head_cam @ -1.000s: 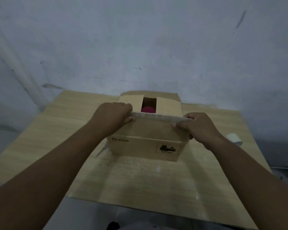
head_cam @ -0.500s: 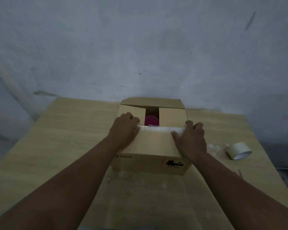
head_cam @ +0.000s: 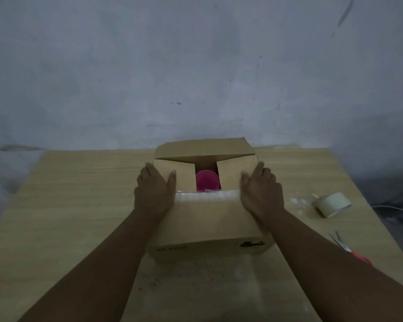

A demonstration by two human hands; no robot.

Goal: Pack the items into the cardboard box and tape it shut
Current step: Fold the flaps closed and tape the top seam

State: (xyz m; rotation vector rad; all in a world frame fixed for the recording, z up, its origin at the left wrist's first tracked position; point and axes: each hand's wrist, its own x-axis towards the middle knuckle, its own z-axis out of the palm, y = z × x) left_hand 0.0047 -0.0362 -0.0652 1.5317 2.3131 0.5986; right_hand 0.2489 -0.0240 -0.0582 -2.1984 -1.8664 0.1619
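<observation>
A brown cardboard box [head_cam: 207, 224] stands on the wooden table [head_cam: 68, 205], against the wall. Its near flap lies folded down, with clear tape along its far edge. Both side flaps are folded in and the far flap stands up. Through the gap between the flaps shows a round pink item [head_cam: 207, 180] inside. My left hand [head_cam: 155, 194] lies flat on the left side flap and the box's left edge. My right hand [head_cam: 262, 194] presses flat on the right side flap. Neither hand grips anything.
A roll of pale tape [head_cam: 333, 204] lies on the table to the right of the box. Scissors with red handles [head_cam: 349, 248] lie nearer, at the right edge. A grey wall rises directly behind the table.
The near flap has gone from held up to lying flat. Both hands slid outward and forward from its edge onto the side flaps. The view tilted down, showing scissors.
</observation>
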